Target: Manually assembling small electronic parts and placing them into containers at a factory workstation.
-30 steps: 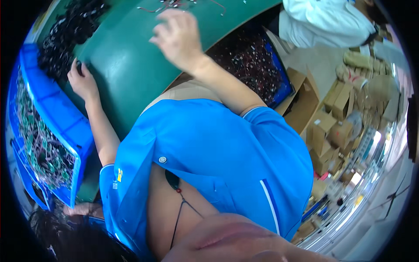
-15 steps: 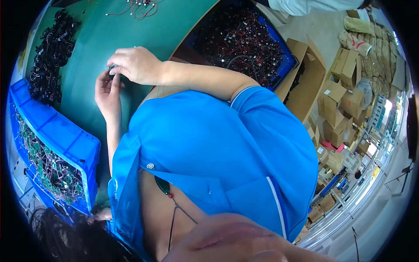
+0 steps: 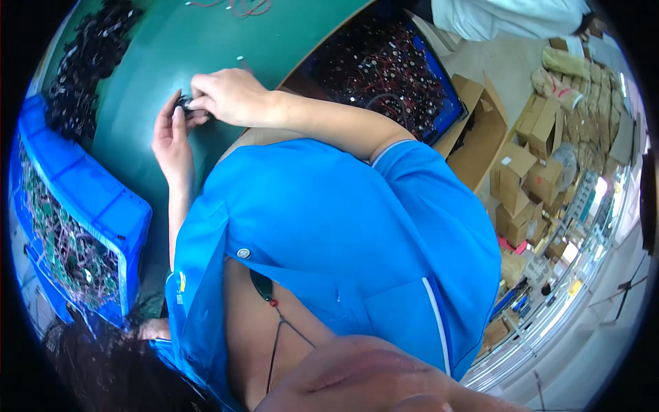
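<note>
Over the green table (image 3: 158, 48), both hands meet around a small black part (image 3: 184, 103); its exact kind is too small to make out. My left hand (image 3: 173, 141) pinches it between thumb and fingers from the left. From the other side, my right hand (image 3: 233, 96) closes its thumb and fingertips on the same part, hiding some of it. Left of them lies a heap of black cabled parts (image 3: 79, 82). Thin red wires (image 3: 240, 8) lie at the table's far edge, and a small pale-tipped piece (image 3: 241, 63) rests just beyond my right hand.
A blue crate (image 3: 82, 178) full of green boards and wires stands at the left. Beyond my right forearm is a blue bin (image 3: 449, 106) of black parts with red wires. Open cardboard boxes (image 3: 525, 172) stand at the right. Another person's pale garment (image 3: 508, 17) shows at the top.
Both hands have shifted slightly right in the picture, still together. The black part shows more between the fingers, and the small pale-tipped piece beyond the right hand is now visible.
</note>
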`<state>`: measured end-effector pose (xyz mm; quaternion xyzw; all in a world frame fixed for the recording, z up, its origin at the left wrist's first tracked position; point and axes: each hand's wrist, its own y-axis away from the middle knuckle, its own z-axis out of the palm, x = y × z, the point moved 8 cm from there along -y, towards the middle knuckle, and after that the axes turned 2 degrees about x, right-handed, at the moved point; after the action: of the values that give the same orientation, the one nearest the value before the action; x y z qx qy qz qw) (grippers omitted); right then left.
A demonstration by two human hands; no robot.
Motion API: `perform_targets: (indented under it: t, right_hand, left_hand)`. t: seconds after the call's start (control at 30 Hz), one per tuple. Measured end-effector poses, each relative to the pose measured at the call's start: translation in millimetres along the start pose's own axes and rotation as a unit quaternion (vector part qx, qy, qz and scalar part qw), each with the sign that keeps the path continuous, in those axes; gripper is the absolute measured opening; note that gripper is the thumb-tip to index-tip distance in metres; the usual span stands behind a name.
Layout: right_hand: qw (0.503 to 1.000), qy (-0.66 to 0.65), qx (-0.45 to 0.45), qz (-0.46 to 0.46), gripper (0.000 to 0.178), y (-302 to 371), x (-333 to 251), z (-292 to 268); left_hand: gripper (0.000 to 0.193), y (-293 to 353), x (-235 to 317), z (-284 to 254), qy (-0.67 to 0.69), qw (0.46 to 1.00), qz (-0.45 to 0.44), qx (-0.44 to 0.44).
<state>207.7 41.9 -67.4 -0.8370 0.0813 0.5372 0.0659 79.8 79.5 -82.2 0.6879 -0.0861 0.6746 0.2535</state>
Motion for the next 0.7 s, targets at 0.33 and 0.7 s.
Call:
perform_targets:
  t: [0.33, 0.7]
  right_hand:
    - [0.999, 0.005, -0.040, -0.021, 0.010, 3.5, -19.0, 3.5]
    - [0.996, -0.055, -0.054, 0.042, 0.011, 2.1, -13.4, 10.7]
  left_hand:
    - [0.026, 2.3, 5.9, -12.3, -0.010, 0.994, 0.060, 0.091]
    - [0.027, 8.4, 8.7, -10.2, 0.003, 0.993, 0.095, 0.067]
